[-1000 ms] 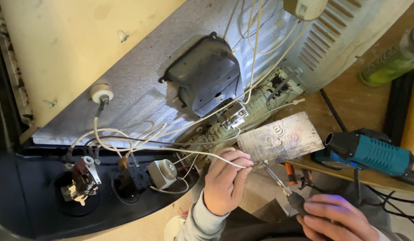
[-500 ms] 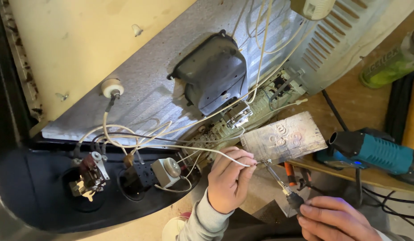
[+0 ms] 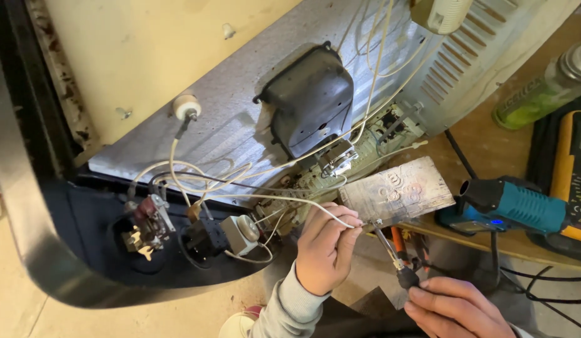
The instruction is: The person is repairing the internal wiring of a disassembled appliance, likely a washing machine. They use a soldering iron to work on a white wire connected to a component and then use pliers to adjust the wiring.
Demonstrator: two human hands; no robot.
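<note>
Two hands, left hand (image 3: 325, 250) pinching white wire (image 3: 265, 199), right hand (image 3: 456, 310) perhaps touching soldering iron (image 3: 390, 253) tip there.

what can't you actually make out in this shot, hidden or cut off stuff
- Head view: the right hand is cut off by the bottom edge.
- The white wire end meeting the soldering iron tip is too small to tell contact.
- The left hand hides the parts behind it.
- The yellow meter runs off the right edge.

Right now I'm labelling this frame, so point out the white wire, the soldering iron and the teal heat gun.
white wire (image 3: 290, 200), head view, mid-length of its insulation.
soldering iron (image 3: 387, 247), head view, on its metal shaft.
teal heat gun (image 3: 522, 206), head view, on its body.
</note>
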